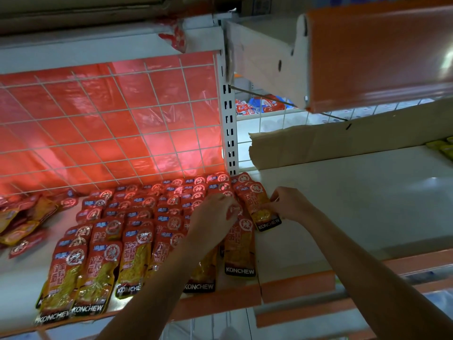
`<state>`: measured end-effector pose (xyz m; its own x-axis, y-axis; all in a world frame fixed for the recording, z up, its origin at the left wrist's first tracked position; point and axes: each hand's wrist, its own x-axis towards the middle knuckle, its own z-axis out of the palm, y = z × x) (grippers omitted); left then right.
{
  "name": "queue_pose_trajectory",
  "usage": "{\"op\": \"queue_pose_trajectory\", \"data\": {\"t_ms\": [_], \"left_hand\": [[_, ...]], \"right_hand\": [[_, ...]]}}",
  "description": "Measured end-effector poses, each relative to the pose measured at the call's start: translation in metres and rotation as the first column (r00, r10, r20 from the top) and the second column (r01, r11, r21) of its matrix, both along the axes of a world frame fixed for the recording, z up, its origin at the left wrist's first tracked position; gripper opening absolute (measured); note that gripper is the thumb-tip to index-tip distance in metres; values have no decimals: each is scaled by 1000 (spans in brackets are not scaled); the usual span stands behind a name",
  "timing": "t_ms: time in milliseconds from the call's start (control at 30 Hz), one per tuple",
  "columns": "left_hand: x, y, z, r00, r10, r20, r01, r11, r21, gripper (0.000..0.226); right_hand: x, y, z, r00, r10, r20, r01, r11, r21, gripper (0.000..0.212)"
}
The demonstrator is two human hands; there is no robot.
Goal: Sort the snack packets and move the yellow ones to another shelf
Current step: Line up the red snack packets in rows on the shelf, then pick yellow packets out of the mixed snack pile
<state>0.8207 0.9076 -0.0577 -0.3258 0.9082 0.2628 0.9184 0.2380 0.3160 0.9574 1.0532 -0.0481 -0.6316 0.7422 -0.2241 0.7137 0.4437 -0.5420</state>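
Observation:
Several red-and-orange snack packets [137, 244] marked KONCHEW lie in overlapping rows on the left white shelf [22, 278]. My left hand [215, 217] rests palm down on the packets at the right end of the rows, its fingers on a red packet [239, 238]. My right hand [286, 204] pinches the edge of the rightmost packet [263, 215], which lies tilted across the gap between the two shelves. A few yellow packets [441, 147] show at the far right edge of the right shelf [343, 204].
A loose pile of red packets [22, 217] lies at the far left. A wire grid [110, 119] with red plastic behind it backs the left shelf. A cardboard strip [343, 141] stands at the back of the right shelf. An orange-edged upper shelf [380, 52] hangs overhead.

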Motion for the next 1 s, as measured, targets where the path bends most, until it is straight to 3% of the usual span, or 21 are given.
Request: {"op": "queue_pose_trajectory", "data": {"t_ms": [200,300,467,667,833,933,1000], "left_hand": [[27,-11,-17,977,-69,-201,41,989,-140,33],[28,-13,-25,964,-44,-263,26,997,-74,29],[29,-18,-28,953,19,-301,-27,999,-23,18],[24,-23,-34,964,89,-249,-108,992,-62,22],[26,-27,-15,988,93,-122,-107,987,-120,39],[6,-28,2,966,207,-152,-232,958,-169,44],[-14,-35,13,939,292,-183,-324,929,-180,43]], "right_hand": [[-2,-8,-2,1000,-17,-13,17,1000,-26,40],[-4,-12,-2,1000,-20,-16,20,1000,-17,40],[-7,-14,-6,999,-31,-15,30,999,-13,41],[-4,-13,0,1000,-8,17,8,1000,28,43],[-10,-6,18,999,21,-44,-11,977,214,46],[-40,-11,27,976,216,-35,-183,890,417,33],[-68,-24,31,918,393,63,-369,780,505,37]]}}
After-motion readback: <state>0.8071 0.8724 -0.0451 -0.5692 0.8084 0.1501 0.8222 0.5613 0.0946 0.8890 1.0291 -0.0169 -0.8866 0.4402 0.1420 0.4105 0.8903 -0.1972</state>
